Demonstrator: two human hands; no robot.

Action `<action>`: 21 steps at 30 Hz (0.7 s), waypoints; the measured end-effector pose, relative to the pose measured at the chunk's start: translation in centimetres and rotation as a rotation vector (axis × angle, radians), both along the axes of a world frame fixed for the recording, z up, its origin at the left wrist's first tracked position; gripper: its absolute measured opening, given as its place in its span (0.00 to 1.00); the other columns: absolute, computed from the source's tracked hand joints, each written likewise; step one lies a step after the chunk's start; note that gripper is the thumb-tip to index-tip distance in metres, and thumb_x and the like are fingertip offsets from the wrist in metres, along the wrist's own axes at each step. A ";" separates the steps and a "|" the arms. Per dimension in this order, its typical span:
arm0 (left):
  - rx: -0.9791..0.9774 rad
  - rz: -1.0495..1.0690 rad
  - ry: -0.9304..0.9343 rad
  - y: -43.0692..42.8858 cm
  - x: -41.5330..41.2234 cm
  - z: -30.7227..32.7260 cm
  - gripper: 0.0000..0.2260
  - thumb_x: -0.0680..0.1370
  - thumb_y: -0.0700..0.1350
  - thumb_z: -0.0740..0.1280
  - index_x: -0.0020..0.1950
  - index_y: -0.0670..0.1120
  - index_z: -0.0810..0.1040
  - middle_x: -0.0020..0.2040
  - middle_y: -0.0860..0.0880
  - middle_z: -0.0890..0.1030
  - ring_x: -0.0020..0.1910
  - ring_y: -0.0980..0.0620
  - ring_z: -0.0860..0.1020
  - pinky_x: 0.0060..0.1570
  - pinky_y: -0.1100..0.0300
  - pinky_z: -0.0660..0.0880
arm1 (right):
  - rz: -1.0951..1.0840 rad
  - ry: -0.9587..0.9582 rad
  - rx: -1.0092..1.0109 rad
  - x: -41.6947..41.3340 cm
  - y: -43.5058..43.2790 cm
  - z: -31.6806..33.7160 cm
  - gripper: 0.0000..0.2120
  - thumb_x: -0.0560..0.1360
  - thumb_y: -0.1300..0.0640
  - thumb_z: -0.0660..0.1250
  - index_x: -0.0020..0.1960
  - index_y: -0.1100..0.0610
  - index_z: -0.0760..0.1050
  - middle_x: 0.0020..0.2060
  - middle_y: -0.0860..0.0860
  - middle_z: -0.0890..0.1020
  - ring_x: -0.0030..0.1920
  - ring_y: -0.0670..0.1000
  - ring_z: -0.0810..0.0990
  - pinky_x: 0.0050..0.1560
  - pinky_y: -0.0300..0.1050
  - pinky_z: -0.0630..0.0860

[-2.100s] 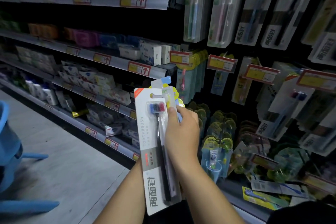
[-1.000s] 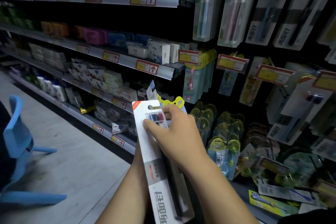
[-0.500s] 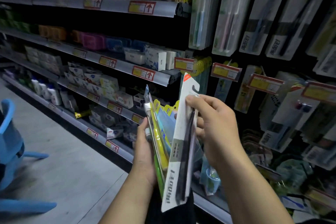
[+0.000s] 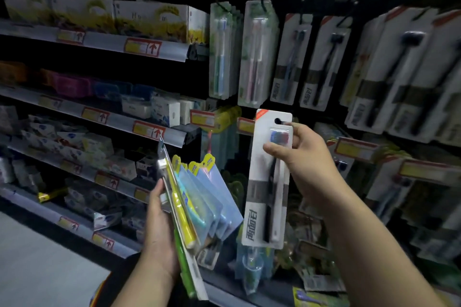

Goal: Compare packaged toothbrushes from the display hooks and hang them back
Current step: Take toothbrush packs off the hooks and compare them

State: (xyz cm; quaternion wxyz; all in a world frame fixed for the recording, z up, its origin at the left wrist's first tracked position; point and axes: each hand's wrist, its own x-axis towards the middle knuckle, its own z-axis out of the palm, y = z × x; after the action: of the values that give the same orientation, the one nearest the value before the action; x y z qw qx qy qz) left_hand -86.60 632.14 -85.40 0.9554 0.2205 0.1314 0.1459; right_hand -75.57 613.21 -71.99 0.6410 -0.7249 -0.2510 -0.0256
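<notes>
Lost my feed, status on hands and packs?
Right hand holds white toothbrush pack raised toward hooks. Left hand grips fanned packs. Nothing blocking.

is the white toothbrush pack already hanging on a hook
No, the right hand holds the white toothbrush pack up in front of the display, its hang hole empty.

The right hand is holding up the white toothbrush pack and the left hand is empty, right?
Not quite. The head view shows the left hand gripping a fanned bunch of blue and yellow toothbrush packs. The right hand does hold the white carded toothbrush pack.
</notes>
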 end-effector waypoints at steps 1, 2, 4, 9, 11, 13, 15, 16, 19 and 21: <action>-0.009 -0.030 -0.025 -0.2 0.1 0.3 0.32 0.66 0.72 0.71 0.55 0.46 0.87 0.50 0.41 0.86 0.45 0.39 0.84 0.54 0.42 0.79 | -0.019 -0.004 -0.003 0.4 -0.3 0.2 0.20 0.75 0.65 0.75 0.63 0.52 0.78 0.55 0.49 0.86 0.56 0.49 0.85 0.61 0.51 0.80; -0.017 -0.045 -0.040 -0.5 -0.2 1.1 0.31 0.68 0.72 0.69 0.49 0.45 0.88 0.46 0.40 0.86 0.41 0.39 0.85 0.48 0.42 0.81 | -0.041 -0.004 -0.003 0.7 -0.6 0.3 0.19 0.75 0.66 0.74 0.63 0.52 0.78 0.55 0.49 0.86 0.56 0.50 0.85 0.61 0.52 0.80; -0.012 -0.049 -0.088 -1.1 -0.3 2.2 0.30 0.73 0.70 0.65 0.39 0.44 0.87 0.39 0.42 0.85 0.34 0.42 0.84 0.37 0.47 0.82 | -0.085 -0.002 0.005 1.3 -1.2 0.7 0.15 0.76 0.66 0.73 0.61 0.53 0.80 0.53 0.49 0.87 0.54 0.50 0.85 0.58 0.53 0.81; 0.002 -0.068 -0.146 -1.7 0.0 4.2 0.27 0.70 0.69 0.69 0.47 0.46 0.85 0.45 0.42 0.85 0.41 0.41 0.82 0.51 0.45 0.78 | -0.141 0.003 0.096 2.4 -2.1 2.4 0.05 0.79 0.62 0.71 0.53 0.57 0.83 0.48 0.51 0.88 0.50 0.52 0.87 0.50 0.51 0.82; 0.043 -0.087 -0.125 -2.3 -0.1 5.7 0.24 0.70 0.69 0.69 0.43 0.47 0.84 0.42 0.45 0.84 0.42 0.42 0.82 0.58 0.43 0.75 | -0.131 -0.004 0.123 2.8 -2.5 3.3 0.06 0.80 0.60 0.70 0.55 0.53 0.82 0.50 0.49 0.87 0.52 0.50 0.86 0.51 0.50 0.81; 0.012 -0.082 -0.159 -2.4 0.0 6.6 0.23 0.72 0.68 0.69 0.33 0.49 0.82 0.34 0.49 0.82 0.34 0.47 0.83 0.52 0.48 0.79 | -0.132 -0.017 0.141 2.9 -3.0 4.1 0.08 0.81 0.58 0.68 0.57 0.47 0.78 0.54 0.45 0.84 0.53 0.45 0.83 0.49 0.44 0.78; 0.000 -0.056 -0.190 -2.6 0.4 7.3 0.24 0.74 0.67 0.67 0.28 0.50 0.80 0.30 0.51 0.80 0.30 0.50 0.82 0.41 0.53 0.80 | -0.131 -0.015 0.134 3.1 -3.6 4.8 0.10 0.83 0.57 0.66 0.61 0.45 0.74 0.56 0.44 0.82 0.54 0.43 0.81 0.49 0.42 0.76; -0.006 -0.051 -0.190 -2.5 0.9 7.3 0.22 0.73 0.66 0.69 0.31 0.50 0.82 0.33 0.50 0.81 0.33 0.50 0.83 0.44 0.53 0.79 | -0.132 -0.006 0.123 3.3 -3.9 5.2 0.11 0.83 0.58 0.64 0.63 0.46 0.73 0.56 0.44 0.81 0.53 0.42 0.80 0.47 0.41 0.75; 0.035 -0.050 -0.192 -3.2 1.6 8.7 0.19 0.70 0.64 0.72 0.40 0.48 0.84 0.38 0.48 0.83 0.38 0.47 0.83 0.51 0.51 0.75 | -0.155 0.003 0.077 3.5 -4.6 6.2 0.14 0.82 0.61 0.60 0.65 0.48 0.73 0.53 0.42 0.80 0.48 0.39 0.78 0.38 0.35 0.71; 0.068 -0.132 -0.235 -3.5 2.2 9.5 0.21 0.70 0.64 0.70 0.38 0.46 0.86 0.38 0.47 0.84 0.36 0.46 0.84 0.47 0.47 0.78 | -0.163 -0.030 0.055 3.8 -5.0 6.7 0.16 0.81 0.62 0.60 0.64 0.48 0.75 0.52 0.42 0.81 0.49 0.40 0.81 0.37 0.34 0.72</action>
State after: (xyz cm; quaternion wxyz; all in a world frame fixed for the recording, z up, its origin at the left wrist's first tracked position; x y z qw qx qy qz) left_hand -84.45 628.68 -75.89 0.9637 0.2424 -0.0014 0.1120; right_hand -71.80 608.18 -65.30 0.6524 -0.7247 -0.2002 -0.0953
